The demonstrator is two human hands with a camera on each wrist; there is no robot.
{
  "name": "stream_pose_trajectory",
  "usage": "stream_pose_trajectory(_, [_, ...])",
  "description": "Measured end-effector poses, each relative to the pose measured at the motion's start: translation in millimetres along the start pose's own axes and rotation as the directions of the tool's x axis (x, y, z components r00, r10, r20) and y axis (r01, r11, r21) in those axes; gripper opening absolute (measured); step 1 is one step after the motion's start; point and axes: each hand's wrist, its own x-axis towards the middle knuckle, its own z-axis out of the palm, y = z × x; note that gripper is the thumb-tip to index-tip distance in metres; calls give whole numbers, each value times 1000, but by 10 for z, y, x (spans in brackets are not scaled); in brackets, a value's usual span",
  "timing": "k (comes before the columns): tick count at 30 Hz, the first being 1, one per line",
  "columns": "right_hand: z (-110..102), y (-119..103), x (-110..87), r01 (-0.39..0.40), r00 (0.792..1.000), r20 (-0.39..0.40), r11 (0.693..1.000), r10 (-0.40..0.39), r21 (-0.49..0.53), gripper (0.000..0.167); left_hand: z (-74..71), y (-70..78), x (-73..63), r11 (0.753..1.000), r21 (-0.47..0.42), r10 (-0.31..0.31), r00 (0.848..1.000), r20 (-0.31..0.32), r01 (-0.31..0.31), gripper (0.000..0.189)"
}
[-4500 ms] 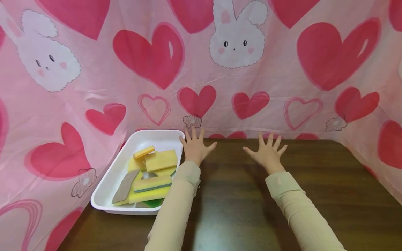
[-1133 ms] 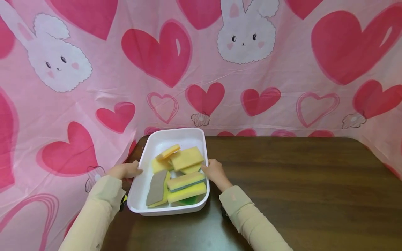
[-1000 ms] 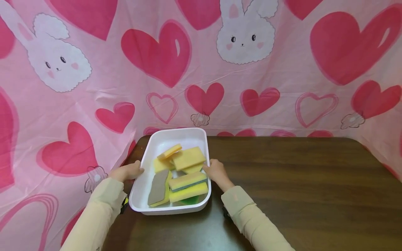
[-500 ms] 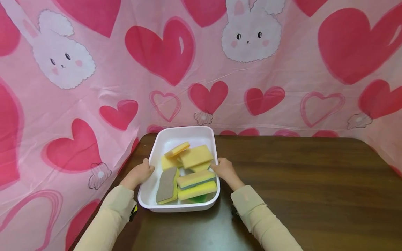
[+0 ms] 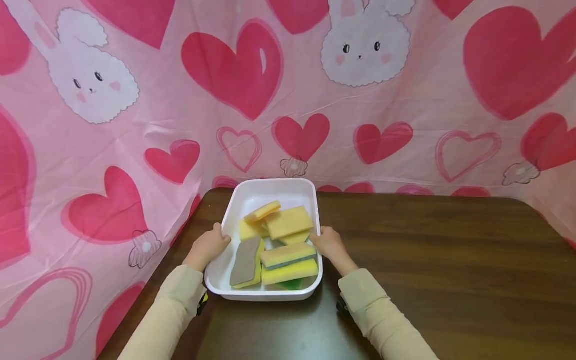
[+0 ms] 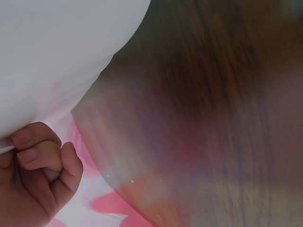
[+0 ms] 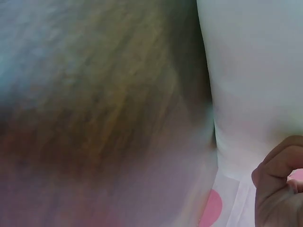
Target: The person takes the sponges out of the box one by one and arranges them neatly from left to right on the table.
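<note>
A white plastic tray (image 5: 263, 296) sits left of centre in the head view, with several sponges in it. My left hand (image 5: 208, 246) grips its left rim, thumb over the edge; in the left wrist view the curled fingers (image 6: 45, 153) tuck under the rim. On the opposite side my right hand (image 5: 332, 247) pinches the right rim, fingers (image 7: 279, 165) bent beneath it in the right wrist view. Inside lie a grey-topped sponge (image 5: 245, 262), a yellow sponge (image 5: 290, 222), a small orange-yellow sponge (image 5: 262, 211) and a layered yellow sponge with a dark band (image 5: 288, 254).
The dark brown wooden table (image 5: 427, 260) stretches to the right of the tray. A pink curtain (image 5: 279, 90) with hearts and rabbits hangs behind and along both sides, close to the table's far and left edges.
Earlier both hands were spread open above the table, off the rim. They have since taken hold of the tray, which has moved right with the sponges, slightly further over the last second.
</note>
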Motion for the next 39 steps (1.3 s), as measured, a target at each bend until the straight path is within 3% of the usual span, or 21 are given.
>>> stream_pose_trajectory(7, [-64, 71, -67, -11, 1000, -10, 1000, 11, -2, 22, 52, 89, 22, 1000, -10, 14, 1000, 1, -14, 45])
stream_pose_trajectory(17, [-157, 147, -149, 17, 999, -33, 1000, -18, -12, 23, 144, 173, 61, 999, -43, -5, 998, -56, 2, 42])
stream_pose_trajectory(33, [-373, 337, -274, 34, 999, -37, 998, -36, -58, 27, 310, 426, 10, 991, -135, -32, 994, -103, 18, 37])
stream_pose_trajectory(39, [-450, 433, -332, 22, 999, -32, 998, -24, -54, 26, 385, 536, -29, 983, -182, -54, 994, -90, 37, 36])
